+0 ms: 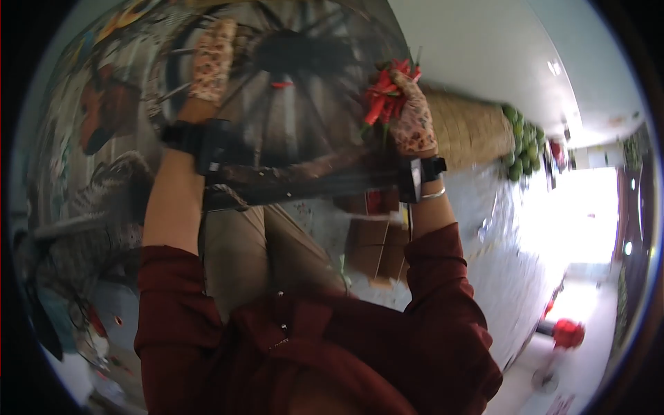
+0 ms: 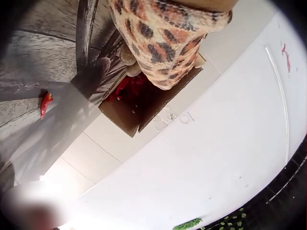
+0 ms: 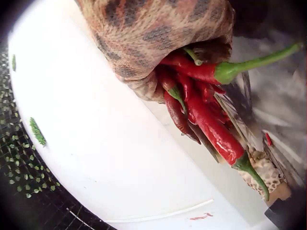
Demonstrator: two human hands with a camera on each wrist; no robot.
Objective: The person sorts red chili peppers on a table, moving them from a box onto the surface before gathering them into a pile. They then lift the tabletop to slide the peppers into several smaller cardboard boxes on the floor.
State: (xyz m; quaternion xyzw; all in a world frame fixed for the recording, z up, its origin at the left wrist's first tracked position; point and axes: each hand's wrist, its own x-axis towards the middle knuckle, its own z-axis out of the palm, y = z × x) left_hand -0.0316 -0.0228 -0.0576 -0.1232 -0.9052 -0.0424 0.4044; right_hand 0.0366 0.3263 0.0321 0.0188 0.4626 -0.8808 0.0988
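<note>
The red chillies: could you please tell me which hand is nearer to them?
Right. The right hand grips the chillies; the left hand is off to their side, apart.

The person wore a dark red shirt with its sleeves rolled up above the elbows. Leopard-print knit gloves, tan with dark and reddish spots, covered the left hand (image 1: 213, 59) and the right hand (image 1: 413, 117). Each wrist carried a black strapped camera unit, and a thin silver bangle circled the right wrist.
</note>
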